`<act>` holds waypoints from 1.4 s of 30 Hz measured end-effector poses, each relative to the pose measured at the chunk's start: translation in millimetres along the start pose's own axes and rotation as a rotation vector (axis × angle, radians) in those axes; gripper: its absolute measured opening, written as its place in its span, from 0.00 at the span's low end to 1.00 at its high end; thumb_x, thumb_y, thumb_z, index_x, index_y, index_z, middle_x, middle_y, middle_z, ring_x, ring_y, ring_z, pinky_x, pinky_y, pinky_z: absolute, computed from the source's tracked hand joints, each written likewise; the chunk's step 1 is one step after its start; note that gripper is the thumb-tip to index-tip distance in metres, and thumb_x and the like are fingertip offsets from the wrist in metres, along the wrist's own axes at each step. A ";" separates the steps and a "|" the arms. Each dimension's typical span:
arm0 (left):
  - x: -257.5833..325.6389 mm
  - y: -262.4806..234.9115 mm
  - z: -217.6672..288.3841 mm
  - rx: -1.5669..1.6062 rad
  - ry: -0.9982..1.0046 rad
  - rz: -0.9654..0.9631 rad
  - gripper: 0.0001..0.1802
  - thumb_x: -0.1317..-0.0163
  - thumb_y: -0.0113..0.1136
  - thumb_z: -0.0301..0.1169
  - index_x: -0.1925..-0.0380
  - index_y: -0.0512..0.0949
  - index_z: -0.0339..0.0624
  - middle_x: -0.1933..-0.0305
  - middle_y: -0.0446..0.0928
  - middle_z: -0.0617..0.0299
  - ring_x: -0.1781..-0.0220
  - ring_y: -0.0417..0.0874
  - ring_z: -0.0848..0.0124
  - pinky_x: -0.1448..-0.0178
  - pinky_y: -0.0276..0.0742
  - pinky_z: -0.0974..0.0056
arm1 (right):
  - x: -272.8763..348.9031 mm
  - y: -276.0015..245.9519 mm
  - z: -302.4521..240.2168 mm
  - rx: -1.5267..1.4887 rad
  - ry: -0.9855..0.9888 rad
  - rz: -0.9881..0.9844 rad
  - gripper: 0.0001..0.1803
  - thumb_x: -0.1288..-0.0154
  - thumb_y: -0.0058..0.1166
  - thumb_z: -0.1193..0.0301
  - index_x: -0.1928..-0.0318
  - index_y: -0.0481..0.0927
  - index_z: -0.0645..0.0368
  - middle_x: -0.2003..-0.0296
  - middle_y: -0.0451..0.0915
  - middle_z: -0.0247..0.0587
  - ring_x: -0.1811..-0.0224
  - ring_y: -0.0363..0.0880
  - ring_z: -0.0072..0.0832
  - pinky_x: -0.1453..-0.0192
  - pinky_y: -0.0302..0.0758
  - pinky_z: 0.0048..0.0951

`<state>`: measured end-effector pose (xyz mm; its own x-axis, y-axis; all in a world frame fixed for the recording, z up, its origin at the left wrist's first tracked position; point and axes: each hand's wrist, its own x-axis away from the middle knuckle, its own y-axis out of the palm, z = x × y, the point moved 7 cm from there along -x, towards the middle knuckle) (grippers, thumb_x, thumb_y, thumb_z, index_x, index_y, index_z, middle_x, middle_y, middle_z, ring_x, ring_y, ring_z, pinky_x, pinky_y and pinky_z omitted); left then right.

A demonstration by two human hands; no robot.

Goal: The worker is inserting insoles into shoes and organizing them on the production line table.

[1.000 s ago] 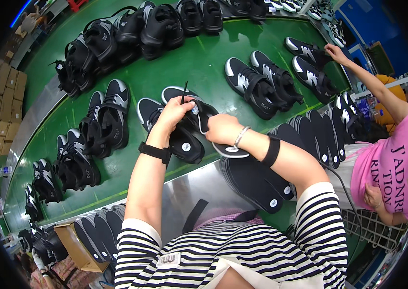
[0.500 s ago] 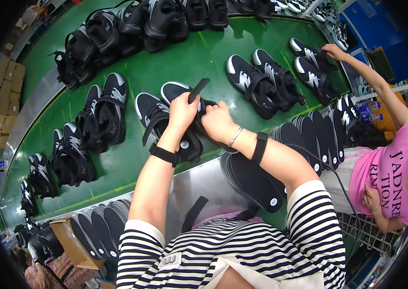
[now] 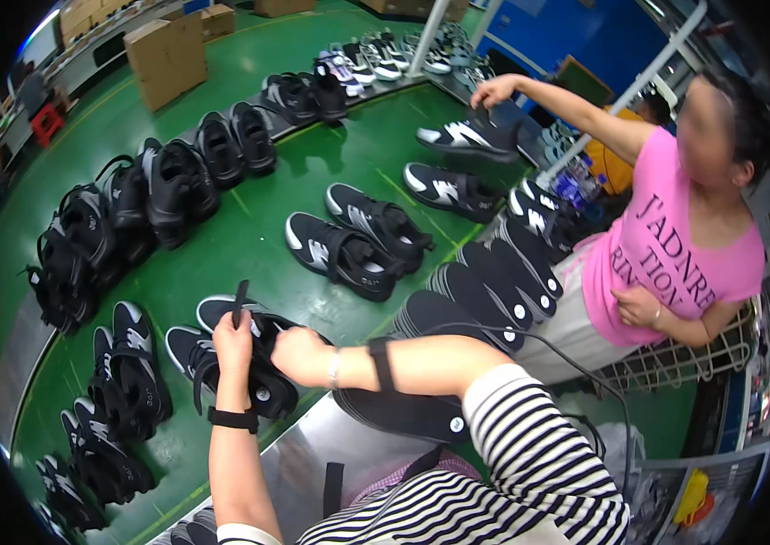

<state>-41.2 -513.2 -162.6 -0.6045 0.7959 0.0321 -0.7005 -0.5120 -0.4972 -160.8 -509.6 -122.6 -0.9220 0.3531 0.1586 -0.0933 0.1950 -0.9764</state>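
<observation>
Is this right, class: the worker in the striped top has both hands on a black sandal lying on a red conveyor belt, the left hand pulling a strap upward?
Not quite. The belt is green, not red, as the head view shows. The rest holds: the left hand lifts a strap of the black sandal, and the right hand rests on it too.

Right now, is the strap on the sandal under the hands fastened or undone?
Undone: the left hand lifts the black strap upright off the sandal, its end free. The right hand rests on the sandal.
</observation>
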 end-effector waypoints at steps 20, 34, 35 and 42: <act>-2.0 3.0 -26.6 0.190 -0.130 -0.067 0.14 0.46 0.52 0.36 0.72 0.74 0.33 0.78 0.74 0.55 0.75 0.73 0.71 0.69 0.67 0.65 | -49.5 91.0 16.7 0.290 -0.057 -0.509 0.13 0.46 0.43 0.70 0.65 0.80 0.55 0.63 0.79 0.41 0.60 0.78 0.33 0.60 0.74 0.31; -3.4 2.5 -25.8 0.250 -0.101 -0.101 0.12 0.44 0.53 0.34 0.68 0.73 0.34 0.75 0.71 0.67 0.72 0.67 0.80 0.68 0.64 0.72 | -7.5 75.6 19.1 0.134 -0.033 -0.853 0.18 0.50 0.42 0.70 0.58 0.77 0.57 0.63 0.79 0.39 0.54 0.74 0.34 0.42 0.42 0.58; -2.1 -1.2 -30.1 0.299 -0.070 -0.082 0.12 0.45 0.53 0.34 0.68 0.73 0.34 0.75 0.71 0.67 0.72 0.68 0.80 0.68 0.65 0.72 | -10.6 74.7 16.3 0.076 -0.026 -0.789 0.18 0.51 0.41 0.71 0.59 0.77 0.59 0.62 0.78 0.41 0.53 0.74 0.35 0.41 0.42 0.56; 77.9 -39.4 37.3 -0.146 0.258 0.306 0.22 0.49 0.57 0.39 0.59 0.69 0.36 0.75 0.76 0.56 0.71 0.77 0.60 0.64 0.72 0.61 | -2.2 65.8 29.6 -0.084 0.149 -0.600 0.15 0.50 0.41 0.69 0.64 0.79 0.59 0.62 0.78 0.45 0.56 0.75 0.37 0.44 0.51 0.52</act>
<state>-74.9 -443.0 -108.1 -0.6483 0.6788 -0.3449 -0.4312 -0.7007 -0.5684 -176.0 -524.6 -191.6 -0.6551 0.2825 0.7007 -0.5435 0.4681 -0.6968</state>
